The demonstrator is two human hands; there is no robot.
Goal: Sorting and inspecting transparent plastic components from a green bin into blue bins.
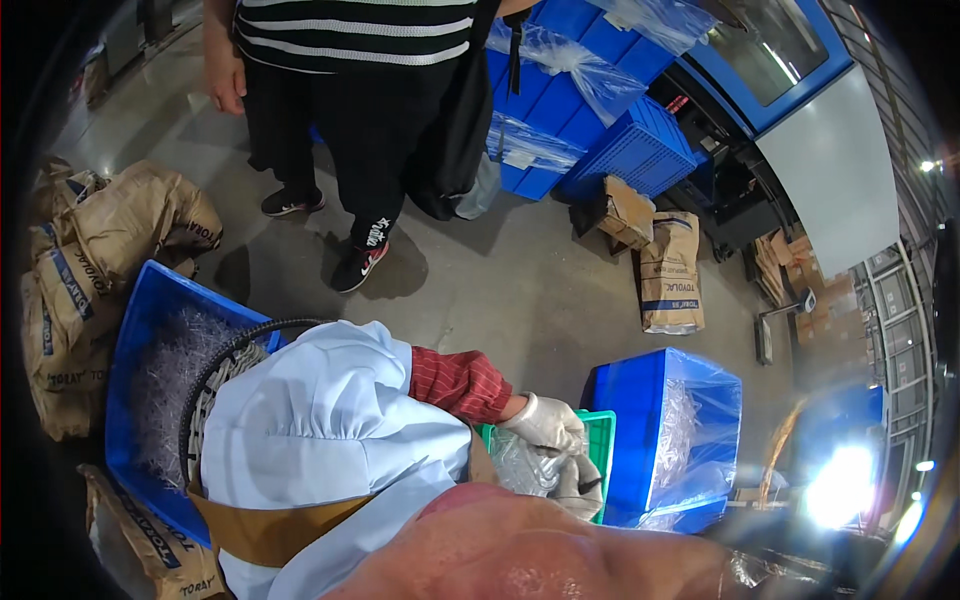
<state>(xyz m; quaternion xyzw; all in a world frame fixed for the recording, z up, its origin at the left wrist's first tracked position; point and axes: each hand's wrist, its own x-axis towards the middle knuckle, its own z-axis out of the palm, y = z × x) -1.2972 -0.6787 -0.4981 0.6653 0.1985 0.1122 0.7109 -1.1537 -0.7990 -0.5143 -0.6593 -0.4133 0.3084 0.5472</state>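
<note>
— How do the gloves grip?
— Left glove [545, 422] and right glove [578, 488] are close together; whether they clamp anything, I cannot tell.
— And the clear plastic [525, 468]?
— Just beside them, at the green crate [602, 440].

I can see the gloved left hand [546, 424] near the right hand [578, 490] at some clear plastic [521, 466] in a green crate [602, 437], a blue bin [630, 425] just beside it.

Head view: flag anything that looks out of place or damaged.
The brown paper sacks by the left blue bin look oddest: crumpled and slumped in a heap, while the sack across the floor looks far smoother. Whether they are torn or merely emptied, I can't tell.
</note>
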